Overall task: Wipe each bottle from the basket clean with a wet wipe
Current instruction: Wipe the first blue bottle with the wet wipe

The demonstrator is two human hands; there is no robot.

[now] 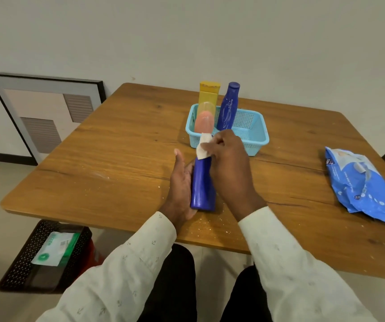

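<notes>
Lying on the wooden table (117,159) near its front edge, the dark blue bottle (202,184) pointed away from the person, with its base toward the near side. The left hand (181,182) held it from the left, the thumb straight and the fingers under or behind the bottle, so I cannot tell how much they were curled. The right hand (227,159) pinched a white wet wipe (202,147) with curled fingers and pressed it on the far end of the bottle. Just behind, a light blue basket (252,133) held three upright bottles: a pink one (203,123), a yellow one (208,95) and another blue bottle (228,108). Far to the right lay a blue pack of wipes (363,184). On the floor at the left stood a black basket (24,259) with a green and white packet (55,248) in it.
</notes>
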